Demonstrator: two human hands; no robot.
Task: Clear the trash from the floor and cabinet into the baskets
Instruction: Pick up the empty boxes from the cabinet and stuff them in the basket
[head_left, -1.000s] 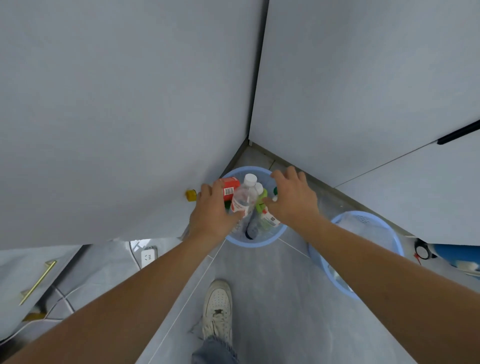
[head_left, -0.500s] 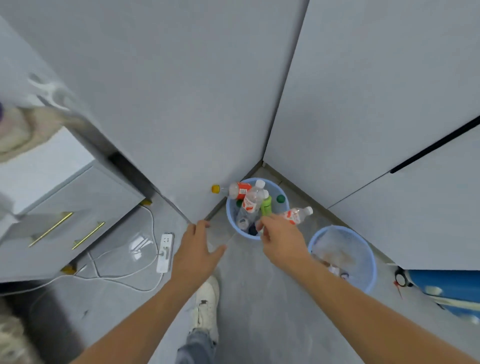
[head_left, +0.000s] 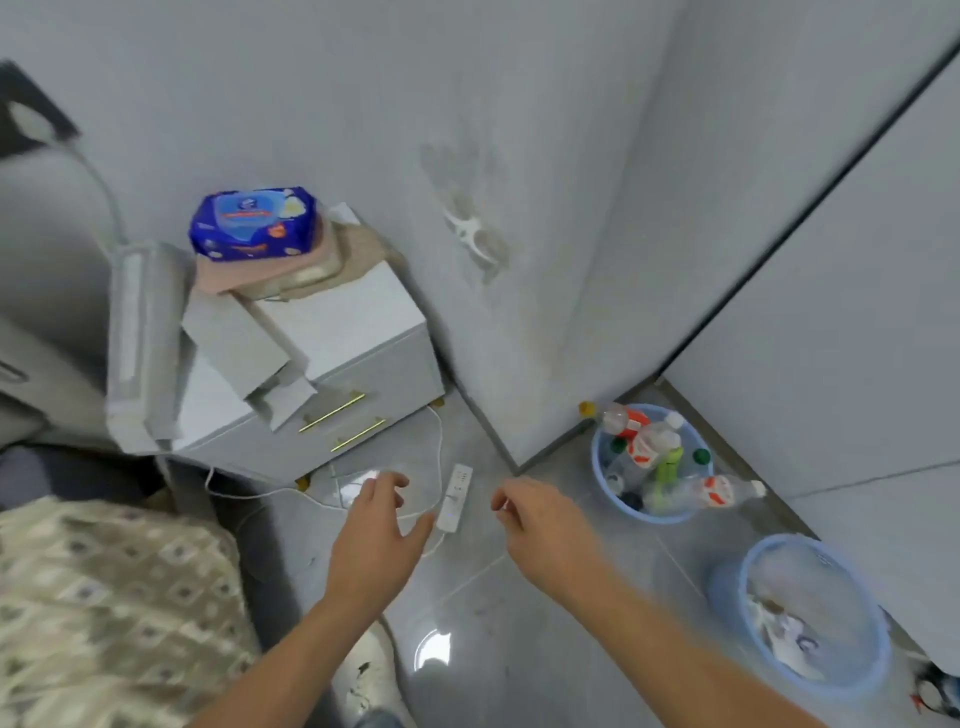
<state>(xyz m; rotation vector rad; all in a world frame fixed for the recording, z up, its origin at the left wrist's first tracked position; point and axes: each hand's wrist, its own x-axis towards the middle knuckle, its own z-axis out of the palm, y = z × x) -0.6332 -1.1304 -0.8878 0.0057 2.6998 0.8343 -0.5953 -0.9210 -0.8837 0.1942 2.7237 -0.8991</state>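
**Both hands empty above the floor, baskets off to the right**

A white power strip (head_left: 454, 498) lies on the grey tiled floor (head_left: 545, 649) between the two hands, its thin white cables (head_left: 311, 499) trailing left toward a grey two-drawer cabinet (head_left: 332, 364) with brass handles. On the cabinet top sit a blue pack of wet wipes (head_left: 254, 223) on a pink folded cloth (head_left: 270, 270), and pale cardboard pieces (head_left: 244, 353) lean over its front edge. A patterned bedspread (head_left: 114, 613) fills the lower left corner.

The left hand (head_left: 376, 540) hovers palm-down with fingers loosely spread, holding nothing, its thumb just beside the power strip. The right hand (head_left: 540, 525) hangs with fingers lightly curled inward and nothing visible in them; blur hides the fingertips.

The blue basket of plastic bottles (head_left: 602, 478) stands in the wall corner, well to the right of the right hand, with one bottle (head_left: 711, 491) lying across its rim. A second blue basket (head_left: 872, 649), holding crumpled wrappers, stands nearer the camera on the right.
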